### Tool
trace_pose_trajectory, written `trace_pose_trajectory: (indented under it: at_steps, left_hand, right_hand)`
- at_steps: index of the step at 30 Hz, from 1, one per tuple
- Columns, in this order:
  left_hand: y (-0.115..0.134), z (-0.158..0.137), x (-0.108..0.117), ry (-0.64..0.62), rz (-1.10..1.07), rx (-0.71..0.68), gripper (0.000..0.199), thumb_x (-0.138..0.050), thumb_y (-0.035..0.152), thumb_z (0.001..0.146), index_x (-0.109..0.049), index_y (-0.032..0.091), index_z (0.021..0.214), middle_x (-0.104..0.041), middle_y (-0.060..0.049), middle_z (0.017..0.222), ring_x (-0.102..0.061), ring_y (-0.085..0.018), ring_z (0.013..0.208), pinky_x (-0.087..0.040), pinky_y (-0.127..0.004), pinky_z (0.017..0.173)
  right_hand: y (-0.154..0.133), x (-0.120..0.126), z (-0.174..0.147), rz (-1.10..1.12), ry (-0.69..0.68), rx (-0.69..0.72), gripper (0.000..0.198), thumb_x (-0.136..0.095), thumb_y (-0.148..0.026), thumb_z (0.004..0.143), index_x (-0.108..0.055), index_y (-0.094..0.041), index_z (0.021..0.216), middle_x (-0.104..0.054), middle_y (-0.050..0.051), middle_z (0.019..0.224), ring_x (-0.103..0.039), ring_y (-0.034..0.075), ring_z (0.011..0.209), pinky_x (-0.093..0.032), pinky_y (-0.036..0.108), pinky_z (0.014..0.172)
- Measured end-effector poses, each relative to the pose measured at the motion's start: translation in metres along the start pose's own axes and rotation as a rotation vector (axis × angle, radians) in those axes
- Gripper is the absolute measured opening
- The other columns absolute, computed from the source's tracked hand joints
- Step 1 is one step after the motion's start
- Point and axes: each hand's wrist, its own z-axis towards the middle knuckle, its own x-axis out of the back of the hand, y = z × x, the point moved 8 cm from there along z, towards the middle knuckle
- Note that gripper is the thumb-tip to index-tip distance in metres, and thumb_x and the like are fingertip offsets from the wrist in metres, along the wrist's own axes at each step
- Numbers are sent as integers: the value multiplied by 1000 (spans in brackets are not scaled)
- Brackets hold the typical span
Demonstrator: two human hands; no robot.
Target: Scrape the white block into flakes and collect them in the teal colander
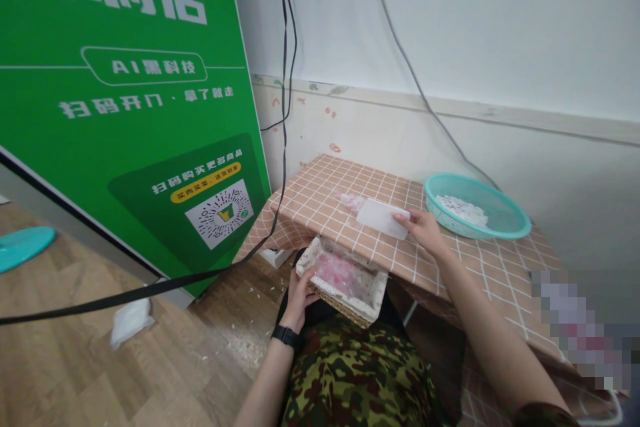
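My left hand (299,299) grips the left side of a wicker basket (345,310) with a pale cloth lining, its thumb over the rim. The basket is at the table's front edge, above my lap. Pink and clear small material (336,272) lies inside; I cannot make out its kind. My right hand (423,230) pinches the right end of a flat white rectangular card (383,217) over the checked tablecloth. At the card's left edge is a little pile of pink and white bits (351,201), partly covered by the card.
A turquoise plastic colander (500,217) with many small white pieces (463,210) stands on the right of the table (330,180). A black strap (200,277) crosses at left before a green cabinet (125,127). A white packet (131,321) and scattered bits lie on the floor.
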Motion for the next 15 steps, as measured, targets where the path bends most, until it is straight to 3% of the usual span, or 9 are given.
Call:
trace_pose_trajectory:
  at_steps: [6,12,15]
  left_hand:
    - [0,0,1,9,-1,15,54,-65,47,67,-50,26,114,-65,-6,97,-64,-16,70,-54,-29,60]
    - [0,0,0,0,-9,2,52,-65,46,68,-49,26,114,-64,-5,98,-65,-15,70,-55,-30,60]
    - [0,0,0,-4,-12,-1,52,-65,46,68,-50,26,114,-64,-5,99,-65,-15,69,-55,-31,61]
  right_hand:
    - [-5,11,-22,64,86,-8,43,-52,-56,78,-56,-16,62,-45,-1,54,-38,11,50,-28,23,45]
    - [-19,-1,-39,-23,-31,34,45,-49,-57,80,-62,-17,65,-50,0,54,-43,12,51,-30,25,47]
    - [-30,-5,-49,-14,2,44,42,-48,-55,81,-67,-17,73,-56,1,59,-47,14,54,-34,25,50]
